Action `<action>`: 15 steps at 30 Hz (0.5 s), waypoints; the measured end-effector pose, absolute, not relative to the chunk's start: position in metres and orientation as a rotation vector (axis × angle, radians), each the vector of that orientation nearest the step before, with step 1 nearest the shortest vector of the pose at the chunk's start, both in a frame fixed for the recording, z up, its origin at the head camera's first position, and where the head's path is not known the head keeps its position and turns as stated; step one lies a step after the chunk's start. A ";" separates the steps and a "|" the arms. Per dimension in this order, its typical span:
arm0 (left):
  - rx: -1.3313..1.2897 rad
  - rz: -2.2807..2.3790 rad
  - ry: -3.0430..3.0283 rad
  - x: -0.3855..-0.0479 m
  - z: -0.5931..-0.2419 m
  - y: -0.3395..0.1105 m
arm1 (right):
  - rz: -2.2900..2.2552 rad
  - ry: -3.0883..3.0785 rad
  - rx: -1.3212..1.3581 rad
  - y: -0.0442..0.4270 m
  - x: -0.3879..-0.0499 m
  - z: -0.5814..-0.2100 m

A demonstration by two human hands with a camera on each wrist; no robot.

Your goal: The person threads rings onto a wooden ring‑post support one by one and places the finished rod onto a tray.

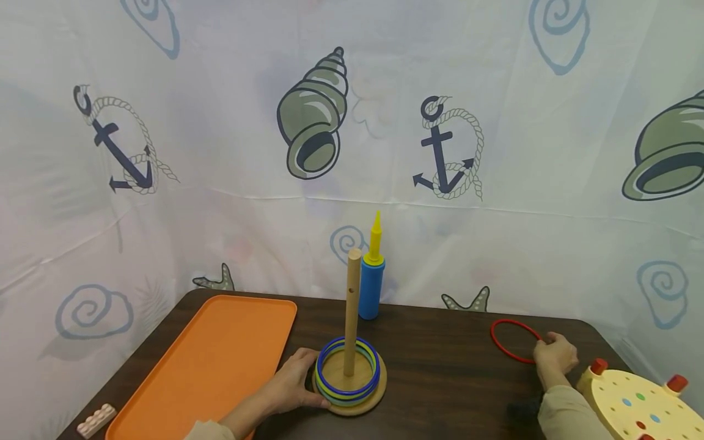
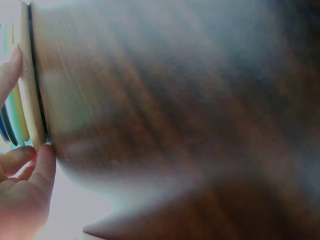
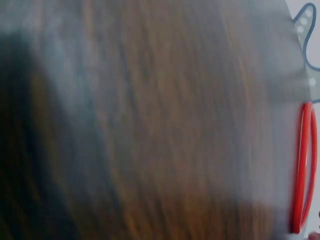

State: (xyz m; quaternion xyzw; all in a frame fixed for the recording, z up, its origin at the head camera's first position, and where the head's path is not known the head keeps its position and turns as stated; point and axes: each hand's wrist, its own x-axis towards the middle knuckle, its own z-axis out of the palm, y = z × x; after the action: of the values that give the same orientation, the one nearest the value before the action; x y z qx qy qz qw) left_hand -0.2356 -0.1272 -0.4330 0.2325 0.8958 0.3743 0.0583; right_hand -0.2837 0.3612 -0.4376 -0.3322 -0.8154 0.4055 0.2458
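Note:
In the head view a wooden peg stand [image 1: 352, 311] stands upright near the table's middle. Several rings [image 1: 377, 374], blue, yellow-green and pale green, lie stacked around its peg on the round base. My left hand [image 1: 291, 384] grips the left side of that base, thumb in front and fingers behind. In the left wrist view the base [image 2: 31, 95] shows edge-on between the fingers [image 2: 44, 167] and thumb. On the right, my right hand [image 1: 555, 355] pinches a red ring [image 1: 508, 353] by its right side. The right wrist view shows the red ring [image 3: 301, 170]; the hand is almost wholly outside it.
An orange tray [image 1: 209, 360] lies on the left, with a pale studded block [image 1: 96, 420] beside it. Behind the peg stands a blue and yellow hand pump [image 1: 371, 284]. A pale yellow board with red pegs [image 1: 643, 403] is at the right, close to my right forearm.

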 end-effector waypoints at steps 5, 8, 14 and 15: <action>0.701 1.145 2.713 -0.234 -0.432 -0.127 | 1.066 -2.286 -0.908 0.364 -0.282 -0.437; 0.701 1.144 2.715 -0.234 -0.432 -0.127 | 1.019 -2.349 -0.879 0.364 -0.281 -0.436; 0.689 1.130 2.713 -0.234 -0.432 -0.126 | 0.976 -2.415 -0.825 0.365 -0.280 -0.438; 0.689 1.129 2.714 -0.234 -0.432 -0.126 | 0.968 -2.416 -0.816 0.366 -0.280 -0.439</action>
State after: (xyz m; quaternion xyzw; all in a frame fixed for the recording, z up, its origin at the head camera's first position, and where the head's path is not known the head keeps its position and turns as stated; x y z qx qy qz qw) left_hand -0.2344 -0.1265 -0.4317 0.2278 0.8973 0.3731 0.0612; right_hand -0.2797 0.3657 -0.4386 -0.2927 -0.8668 0.3475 0.2057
